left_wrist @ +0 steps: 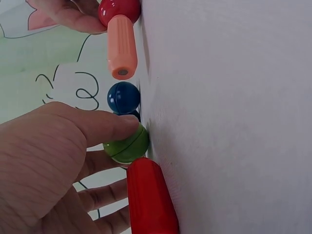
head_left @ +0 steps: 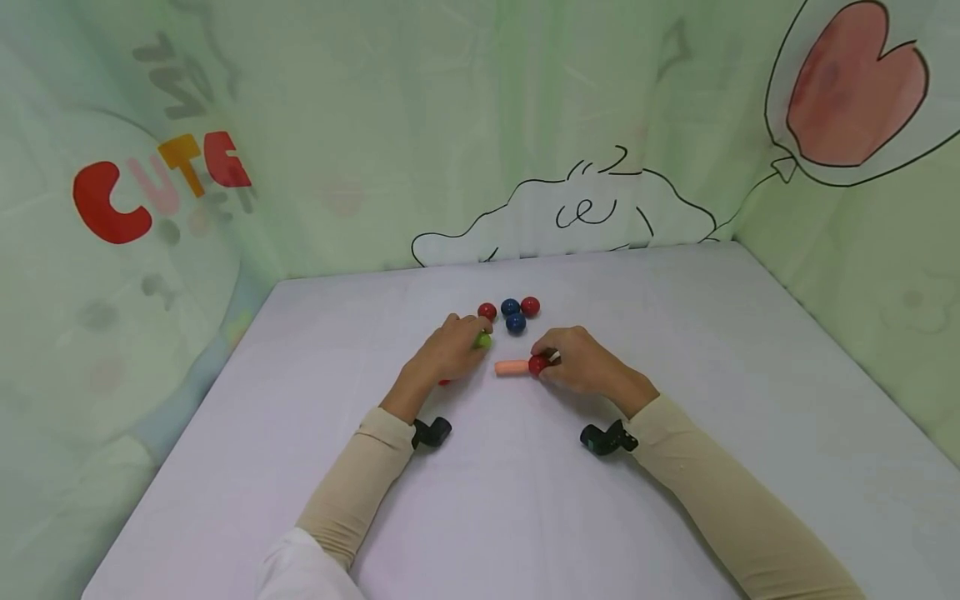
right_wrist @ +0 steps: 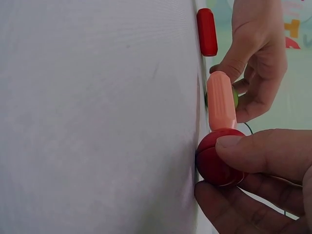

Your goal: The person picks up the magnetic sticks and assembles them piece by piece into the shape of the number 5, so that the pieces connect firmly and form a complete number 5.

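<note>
On the white tabletop my left hand [head_left: 450, 348] pinches a green ball [left_wrist: 127, 147] between thumb and fingers. Beside that ball lies a red ribbed stick [left_wrist: 152, 200], mostly hidden under the left arm in the head view. My right hand [head_left: 583, 364] holds a red ball [right_wrist: 214, 163] with thumb and fingers, low over or on the table. An orange ribbed stick [right_wrist: 222, 100] sits end-on against this red ball and points left toward the left hand. In the left wrist view its free end shows a grey round tip.
Behind the hands lie two blue balls [head_left: 515, 323] close together, a red ball [head_left: 530, 307] touching or near them, and another red ball [head_left: 487, 311] by the left fingertips. A printed curtain [head_left: 337, 167] hangs along the table's back and sides. Each wrist carries a black camera [head_left: 606, 439].
</note>
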### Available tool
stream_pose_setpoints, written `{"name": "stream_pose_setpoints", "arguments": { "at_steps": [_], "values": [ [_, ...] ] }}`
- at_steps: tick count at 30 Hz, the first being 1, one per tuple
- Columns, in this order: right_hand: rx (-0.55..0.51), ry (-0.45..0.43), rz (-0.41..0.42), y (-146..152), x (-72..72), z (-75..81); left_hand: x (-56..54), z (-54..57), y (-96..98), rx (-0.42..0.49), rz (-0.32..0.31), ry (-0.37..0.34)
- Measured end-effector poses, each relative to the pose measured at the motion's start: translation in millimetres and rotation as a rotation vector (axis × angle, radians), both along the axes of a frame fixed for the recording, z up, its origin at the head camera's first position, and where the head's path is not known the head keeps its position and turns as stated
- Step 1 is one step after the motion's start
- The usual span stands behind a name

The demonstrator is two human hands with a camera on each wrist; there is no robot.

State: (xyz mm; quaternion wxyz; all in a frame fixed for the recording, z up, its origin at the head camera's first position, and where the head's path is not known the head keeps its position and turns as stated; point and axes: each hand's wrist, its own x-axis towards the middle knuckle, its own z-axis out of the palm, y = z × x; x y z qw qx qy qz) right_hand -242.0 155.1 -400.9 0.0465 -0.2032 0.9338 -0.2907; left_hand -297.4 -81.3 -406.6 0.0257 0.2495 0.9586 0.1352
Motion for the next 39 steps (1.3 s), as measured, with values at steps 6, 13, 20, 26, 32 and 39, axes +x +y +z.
{"name": "stream_pose_setpoints", "arguments": {
  "at_steps": [6, 13, 20, 26, 32, 39],
  "values": [
    [0.001, 0.000, -0.004, 1, -0.5, -0.3, 0.5, 1.7, -1.8, 0.020, -0.001, -0.023],
    [0.003, -0.012, -0.014, 0, -2.9, -3.1, 1.1, 4.6, -2.4, 0.022, -0.019, -0.065],
    [0.007, 0.014, -0.022, 0, -2.5, -2.6, 2.5, 9.1, -1.8, 0.011, -0.045, -0.078],
    [0.012, -0.002, -0.031, -1, -1.2, -0.3, 4.0, 10.7, -1.3, -0.011, -0.036, -0.104],
    [0.015, -0.023, -0.046, 1, -2.6, -1.2, 8.1, 13.6, 2.7, 0.007, -0.039, -0.137],
    [0.002, -0.025, -0.023, 0, -4.9, 1.7, 12.6, 16.7, 5.7, -0.008, -0.025, -0.153]
  ]
}}
